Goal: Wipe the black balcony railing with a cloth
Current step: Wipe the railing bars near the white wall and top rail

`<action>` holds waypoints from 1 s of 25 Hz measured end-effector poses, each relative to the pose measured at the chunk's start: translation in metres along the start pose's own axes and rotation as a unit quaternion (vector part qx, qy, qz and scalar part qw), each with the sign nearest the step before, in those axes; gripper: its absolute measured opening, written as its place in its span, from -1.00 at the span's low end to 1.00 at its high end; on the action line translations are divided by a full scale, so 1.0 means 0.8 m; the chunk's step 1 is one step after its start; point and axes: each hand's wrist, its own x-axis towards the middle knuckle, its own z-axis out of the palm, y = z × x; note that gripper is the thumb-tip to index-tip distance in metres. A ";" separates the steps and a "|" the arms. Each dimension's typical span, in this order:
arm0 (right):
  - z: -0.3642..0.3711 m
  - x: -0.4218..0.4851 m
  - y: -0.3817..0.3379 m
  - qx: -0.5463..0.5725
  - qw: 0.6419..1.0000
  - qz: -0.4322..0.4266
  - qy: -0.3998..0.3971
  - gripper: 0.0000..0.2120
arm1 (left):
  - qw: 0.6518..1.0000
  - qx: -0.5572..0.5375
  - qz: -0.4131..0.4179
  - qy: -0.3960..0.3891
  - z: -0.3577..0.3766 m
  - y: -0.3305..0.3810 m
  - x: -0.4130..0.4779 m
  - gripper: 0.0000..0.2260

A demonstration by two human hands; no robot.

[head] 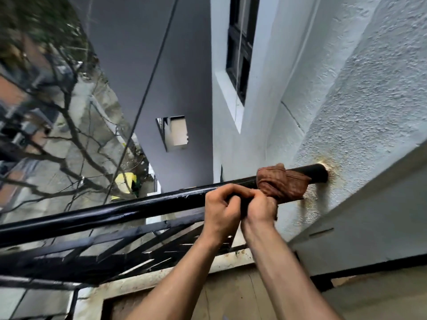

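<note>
The black balcony railing (129, 210) is a round glossy bar that runs from the lower left up to the white wall at the right. A brown cloth (280, 183) is wrapped over the bar close to where it enters the wall. My left hand (221, 210) curls its fingers round the bar just left of the cloth. My right hand (260, 207) sits against the left hand and pinches the near edge of the cloth. The part of the bar under both hands is hidden.
A rough white wall (360, 125) stands at the right, stained where the bar meets it. Black slanted bars (115, 248) fill the railing below. Beyond lie a deep drop, a grey building wall (175, 65), bare branches (69, 125) and a hanging cable (147, 79).
</note>
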 end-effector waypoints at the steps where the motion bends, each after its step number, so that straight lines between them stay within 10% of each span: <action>1: 0.000 -0.002 -0.006 0.022 0.997 0.056 -0.042 -0.85 | 1.000 0.006 -0.001 0.005 -0.004 -0.001 -0.003 -0.66; 5: -0.007 -0.016 -0.010 0.150 0.967 0.144 -0.149 -0.90 | 0.986 0.160 0.038 -0.010 -0.016 0.006 -0.003 -0.74; 9: -0.006 -0.094 0.097 -0.169 0.957 0.135 -0.194 -0.68 | 0.941 0.318 0.096 -0.055 -0.095 -0.006 -0.023 -0.67; 14: 0.054 -0.096 0.117 0.102 0.962 0.192 -0.168 -0.75 | 0.866 0.481 0.108 -0.084 -0.234 -0.047 -0.057 -0.55; 22: 0.114 -0.180 0.259 0.012 0.935 0.238 -0.261 -0.45 | 0.886 0.453 0.096 -0.025 -0.387 -0.068 -0.108 -0.40; 25: 0.120 -0.168 0.269 0.049 0.973 0.158 -0.164 -0.54 | 0.882 0.464 0.085 -0.005 -0.430 -0.074 -0.127 -0.40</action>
